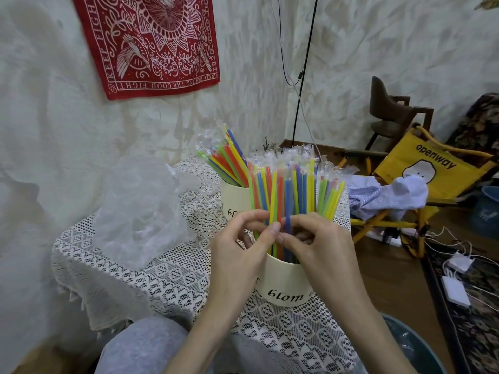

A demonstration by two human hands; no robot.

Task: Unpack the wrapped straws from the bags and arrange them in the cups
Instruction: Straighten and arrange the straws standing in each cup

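Note:
A cream cup (pixel 283 287) lettered in black stands near the table's front edge, full of upright wrapped straws (pixel 286 184) in green, yellow, blue and red. My left hand (pixel 243 247) and my right hand (pixel 321 247) meet just above its rim, fingers curled round the straw bundle, thumbs touching at the front. A second cream cup (pixel 235 201) behind it holds more wrapped straws (pixel 226 160) leaning left. An empty clear plastic bag (pixel 140 206) lies crumpled on the table's left side.
The small table wears a white lace cloth (pixel 172 279) against a pale wall. A yellow folding chair (pixel 421 179) with a blue shirt stands to the right. Chargers and cables (pixel 456 276) lie on the floor. A blue basin rim (pixel 421 344) shows at lower right.

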